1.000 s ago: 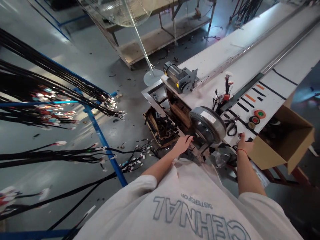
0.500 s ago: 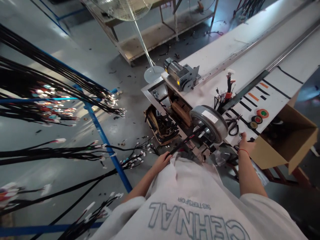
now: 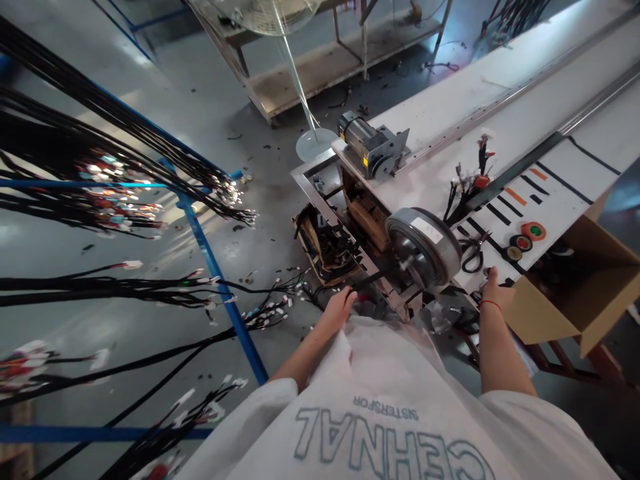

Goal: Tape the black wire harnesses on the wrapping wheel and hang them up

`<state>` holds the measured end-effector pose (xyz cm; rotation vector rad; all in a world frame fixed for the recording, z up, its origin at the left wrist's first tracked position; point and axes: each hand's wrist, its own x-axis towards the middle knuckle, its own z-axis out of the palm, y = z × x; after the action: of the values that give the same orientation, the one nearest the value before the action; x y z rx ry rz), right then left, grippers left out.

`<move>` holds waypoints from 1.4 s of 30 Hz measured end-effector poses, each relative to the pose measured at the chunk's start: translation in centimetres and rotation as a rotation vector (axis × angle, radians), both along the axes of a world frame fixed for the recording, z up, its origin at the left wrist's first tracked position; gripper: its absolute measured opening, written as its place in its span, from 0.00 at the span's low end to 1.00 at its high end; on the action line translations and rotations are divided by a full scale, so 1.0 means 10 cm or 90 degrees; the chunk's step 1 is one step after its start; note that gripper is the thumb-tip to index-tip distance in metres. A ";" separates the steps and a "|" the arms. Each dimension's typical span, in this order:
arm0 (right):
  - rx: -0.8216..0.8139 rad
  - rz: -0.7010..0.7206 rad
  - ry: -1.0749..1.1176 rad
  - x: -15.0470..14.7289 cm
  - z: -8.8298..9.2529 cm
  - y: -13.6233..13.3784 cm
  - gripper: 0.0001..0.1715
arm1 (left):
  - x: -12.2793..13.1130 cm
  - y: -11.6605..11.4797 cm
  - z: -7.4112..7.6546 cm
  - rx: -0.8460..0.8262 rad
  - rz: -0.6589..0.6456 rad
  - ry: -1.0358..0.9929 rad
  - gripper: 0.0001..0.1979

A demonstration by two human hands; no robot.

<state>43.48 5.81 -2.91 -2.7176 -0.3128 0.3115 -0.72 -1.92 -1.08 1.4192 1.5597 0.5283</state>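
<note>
My left hand (image 3: 340, 308) is closed around a black wire harness (image 3: 373, 280) in front of the table's near corner. The harness runs from my fingers toward a large grey ring-shaped wheel (image 3: 425, 247). Beyond the wheel, a harness end with white and orange connectors (image 3: 481, 179) sticks up above the tabletop. At the table's front edge my right hand (image 3: 495, 293) is curled, thumb up. What lies under its fingers is hidden. Black-handled scissors (image 3: 473, 253) and several tape rolls (image 3: 520, 245) lie close to it.
Black and orange tape strips (image 3: 515, 195) lie on the long white table (image 3: 450, 120). A motor (image 3: 365, 143) sits at its end. An open cardboard box (image 3: 580, 280) stands right. Harnesses hang on a blue rack (image 3: 200, 247) at left; a fan base (image 3: 316, 143) stands behind.
My left hand has moved up and right, toward the wheel, with the harness. The connector end past the wheel has shifted farther along the table. My right hand stays at the edge. The view has shifted slightly.
</note>
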 end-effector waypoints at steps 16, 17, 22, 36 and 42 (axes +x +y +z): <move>0.015 -0.010 0.015 -0.05 0.06 -0.02 0.40 | 0.60 0.38 0.23 0.043 -0.054 -0.046 0.18; 0.019 -0.006 0.014 -0.05 0.05 -0.02 0.40 | 0.62 0.41 0.22 0.038 -0.054 -0.056 0.19; 0.011 0.008 0.007 -0.01 -0.02 -0.02 0.40 | 0.70 0.57 0.19 0.006 -0.086 -0.144 0.26; 0.032 -0.020 0.024 -0.08 0.07 -0.02 0.42 | 0.75 0.84 0.23 -0.265 0.186 -0.464 0.42; 0.032 -0.023 0.037 -0.09 0.10 -0.01 0.42 | 0.82 1.11 0.39 -0.021 0.201 -0.418 0.47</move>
<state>42.54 5.66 -1.89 -2.6567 -0.2506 0.3664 7.46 9.18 2.77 0.8428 1.2368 1.0323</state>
